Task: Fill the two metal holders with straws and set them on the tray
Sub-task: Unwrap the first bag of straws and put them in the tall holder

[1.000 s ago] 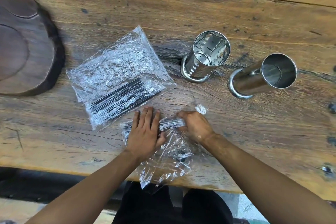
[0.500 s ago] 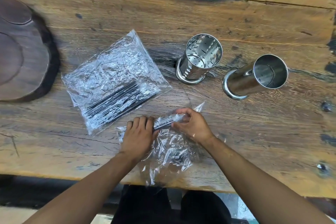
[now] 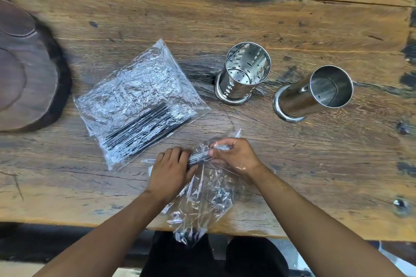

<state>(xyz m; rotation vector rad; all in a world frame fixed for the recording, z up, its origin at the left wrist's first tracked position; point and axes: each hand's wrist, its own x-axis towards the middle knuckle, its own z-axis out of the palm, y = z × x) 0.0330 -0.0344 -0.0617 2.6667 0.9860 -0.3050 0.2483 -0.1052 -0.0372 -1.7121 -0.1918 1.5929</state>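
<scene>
A small clear bag (image 3: pixel 202 200) of black straws lies at the table's near edge. My left hand (image 3: pixel 167 173) grips the straw bundle (image 3: pixel 199 157) through the plastic, and my right hand (image 3: pixel 236 155) pinches the bag's upper end. A larger clear bag (image 3: pixel 137 96) with black straws rests flat to the left. Two empty metal holders stand beyond my hands: a perforated one (image 3: pixel 244 74) and a plain one (image 3: pixel 315 94) to its right. The dark wooden tray (image 3: pixel 24 74) is at the far left.
The wooden table (image 3: pixel 292 164) has dark burn marks and metal studs (image 3: pixel 399 203) near its right edge. Its front edge runs just below my wrists, and the small bag hangs over it.
Both hands lifted the small bag's straw end slightly and the right hand moved up to its tip. The view shifted a little; holders and large bag stayed put.
</scene>
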